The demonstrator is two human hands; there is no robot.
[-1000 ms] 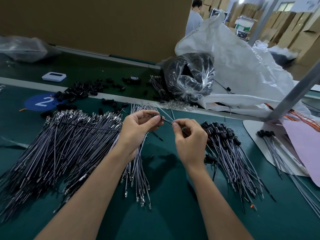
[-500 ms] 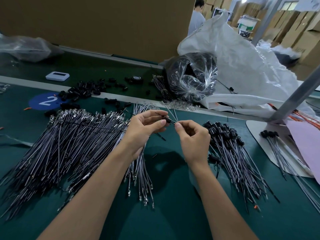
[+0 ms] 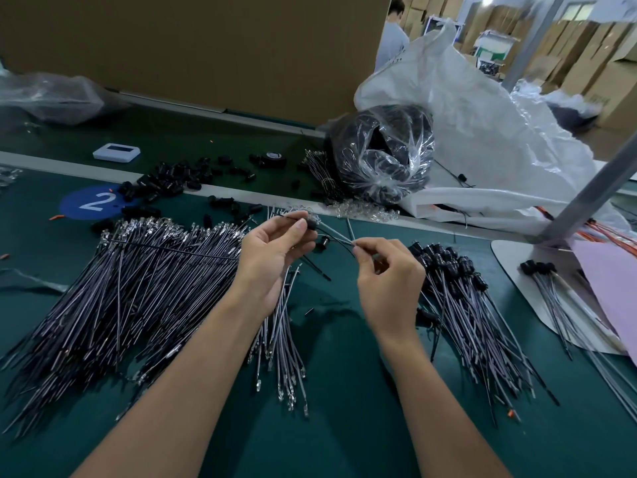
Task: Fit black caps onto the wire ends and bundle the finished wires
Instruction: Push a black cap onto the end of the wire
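Observation:
My left hand (image 3: 275, 251) pinches a black cap (image 3: 312, 224) between thumb and fingertips, a little above the green table. My right hand (image 3: 387, 281) pinches a thin wire (image 3: 336, 234) near its end; the wire runs up-left into that cap. A second black cap (image 3: 324, 242) hangs just below the wire. A large heap of uncapped wires (image 3: 138, 288) lies to the left. A pile of capped wires (image 3: 462, 301) lies to the right of my right hand. Loose black caps (image 3: 172, 181) are scattered at the back left.
A clear bag of black parts (image 3: 382, 157) and a big white sack (image 3: 482, 132) stand behind. A white board (image 3: 517, 267) at the right carries a few capped wires (image 3: 548, 288). A small white device (image 3: 116, 152), a blue "2" sticker (image 3: 93, 201) and a grey post (image 3: 593, 191) are nearby.
My hands have drawn apart: the right hand has slid back along the wire, and more bare wire now shows between it and the cap in my left fingers.

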